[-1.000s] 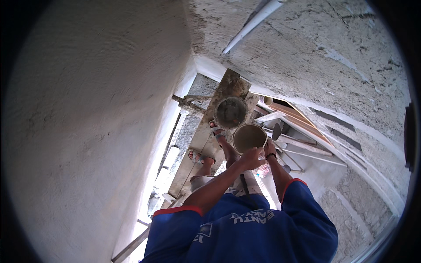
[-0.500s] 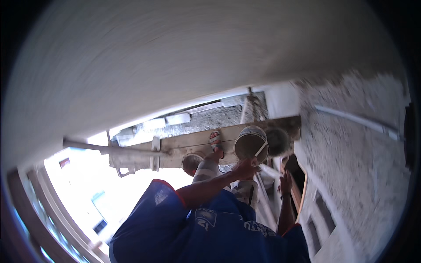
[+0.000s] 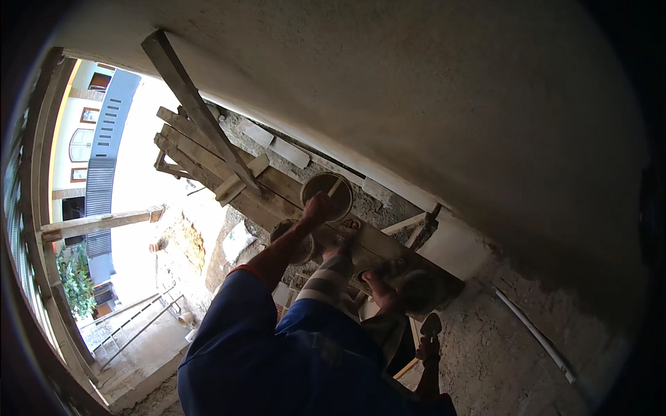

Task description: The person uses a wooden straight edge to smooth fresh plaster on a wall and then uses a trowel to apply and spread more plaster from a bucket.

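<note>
Head: L hand [image 3: 318,209] on bucket [image 3: 345,203], R hand [image 3: 429,349] w/ trowel [image 3: 431,324]

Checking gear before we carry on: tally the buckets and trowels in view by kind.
Buckets: 3 (held bucket at the left hand, partly covered bucket, dim bucket)
Trowels: 1 (raised trowel in the right hand)
Total: 4

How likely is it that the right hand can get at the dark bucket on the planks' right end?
Probably yes: nothing visible blocks the way from the right hand to the dark bucket, though that hand holds a trowel.
</note>
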Demonstrator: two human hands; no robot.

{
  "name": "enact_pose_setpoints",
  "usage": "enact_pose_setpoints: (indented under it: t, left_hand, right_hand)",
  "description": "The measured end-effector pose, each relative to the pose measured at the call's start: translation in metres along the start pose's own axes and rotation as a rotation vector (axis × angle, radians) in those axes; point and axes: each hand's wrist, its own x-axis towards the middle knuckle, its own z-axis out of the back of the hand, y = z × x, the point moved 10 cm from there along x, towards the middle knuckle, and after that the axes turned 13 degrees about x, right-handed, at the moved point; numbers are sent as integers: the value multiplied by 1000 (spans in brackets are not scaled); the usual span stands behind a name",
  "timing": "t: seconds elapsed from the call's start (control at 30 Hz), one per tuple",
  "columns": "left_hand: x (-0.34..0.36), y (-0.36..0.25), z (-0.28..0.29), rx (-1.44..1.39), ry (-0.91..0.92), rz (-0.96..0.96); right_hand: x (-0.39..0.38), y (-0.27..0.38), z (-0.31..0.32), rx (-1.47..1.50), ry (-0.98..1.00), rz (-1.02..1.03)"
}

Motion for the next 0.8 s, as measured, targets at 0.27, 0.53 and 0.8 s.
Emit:
enact_pose_setpoints:
  t: [0.27, 0.53, 0.8]
  left_hand:
    - [67, 184, 58, 429, -168, 105]
    - [78, 324, 71, 543, -245, 279]
    - [97, 439, 47, 285, -154, 46]
  right_hand:
    - [35, 80, -24, -686, -294, 200]
    - [179, 54, -1, -720, -358, 272]
    - [213, 109, 13, -1531, -547, 469]
